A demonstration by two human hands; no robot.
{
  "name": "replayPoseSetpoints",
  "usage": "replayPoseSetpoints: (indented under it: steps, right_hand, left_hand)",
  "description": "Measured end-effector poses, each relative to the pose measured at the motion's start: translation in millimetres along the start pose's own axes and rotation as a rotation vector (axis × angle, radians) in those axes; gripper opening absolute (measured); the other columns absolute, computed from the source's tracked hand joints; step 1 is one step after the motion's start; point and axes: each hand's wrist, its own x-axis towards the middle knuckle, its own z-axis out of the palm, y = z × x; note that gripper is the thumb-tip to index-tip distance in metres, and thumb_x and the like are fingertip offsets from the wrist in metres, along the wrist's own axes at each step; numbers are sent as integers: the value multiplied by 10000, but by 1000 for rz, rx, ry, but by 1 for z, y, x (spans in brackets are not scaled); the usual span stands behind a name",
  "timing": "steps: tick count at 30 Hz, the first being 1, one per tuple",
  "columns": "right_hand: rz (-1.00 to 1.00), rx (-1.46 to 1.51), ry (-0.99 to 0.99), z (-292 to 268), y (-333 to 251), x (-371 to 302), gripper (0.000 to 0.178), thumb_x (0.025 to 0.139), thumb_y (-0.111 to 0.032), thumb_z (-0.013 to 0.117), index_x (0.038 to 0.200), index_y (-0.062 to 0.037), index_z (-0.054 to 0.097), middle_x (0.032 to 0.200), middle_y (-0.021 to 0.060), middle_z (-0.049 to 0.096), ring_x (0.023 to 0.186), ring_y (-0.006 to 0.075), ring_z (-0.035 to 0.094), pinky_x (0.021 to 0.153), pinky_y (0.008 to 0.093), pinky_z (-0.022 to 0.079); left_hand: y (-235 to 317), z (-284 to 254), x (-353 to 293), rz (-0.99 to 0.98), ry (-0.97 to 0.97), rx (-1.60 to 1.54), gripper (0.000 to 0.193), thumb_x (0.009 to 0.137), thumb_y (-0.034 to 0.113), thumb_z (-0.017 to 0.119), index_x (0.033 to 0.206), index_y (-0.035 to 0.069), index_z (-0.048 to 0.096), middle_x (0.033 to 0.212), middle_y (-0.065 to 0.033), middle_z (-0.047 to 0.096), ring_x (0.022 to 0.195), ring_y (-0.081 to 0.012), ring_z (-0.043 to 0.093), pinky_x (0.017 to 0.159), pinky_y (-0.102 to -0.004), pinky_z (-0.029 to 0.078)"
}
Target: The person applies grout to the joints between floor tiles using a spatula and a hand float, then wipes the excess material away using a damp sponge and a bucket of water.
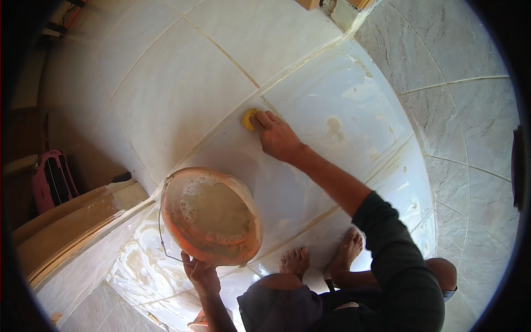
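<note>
My right hand (277,137) is closed on a yellow sponge (249,119), pressed against the pale tiled surface beside a grout line. To the lower left, an orange bucket (251,243) holds cloudy, greyish-brown water with foam at one side. Its wire handle (161,232) hangs down on the left. My left hand (202,275) grips the bucket at its near edge, where the handle wire meets the fingers; part of the grip is hidden behind the rim. Wet smears and beige residue (334,128) mark the pale tiles to the right of my right hand.
Grey veined tiles (442,127) border the pale ones on the right. A wooden-edged ledge (83,232) and a pink-and-black object (52,180) lie at the left. My bare feet (295,260) are near the bucket. Part of another orange container (198,321) shows at the lower edge.
</note>
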Motion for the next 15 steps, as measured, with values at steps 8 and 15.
replayPoseSetpoints:
  steps: [8,15]
  right_hand:
    - [5,-246,28,-24,24,10,384,789,-59,604,1173,-40,608,1108,135,563,1080,318,557,957,385,493]
    - [56,-384,-75,-29,10,8,426,809,-48,535,1233,-45,575,1096,125,553,1065,293,559,910,388,494]
  left_hand:
    - [-12,-8,6,0,-118,-36,659,761,-2,577,1370,29,328,1272,-172,524,1151,-249,549,900,-375,525]
    - [-10,-32,-2,13,-185,-135,711,857,191,665,1430,78,259,1318,-179,493,1159,-298,553,911,-467,535]
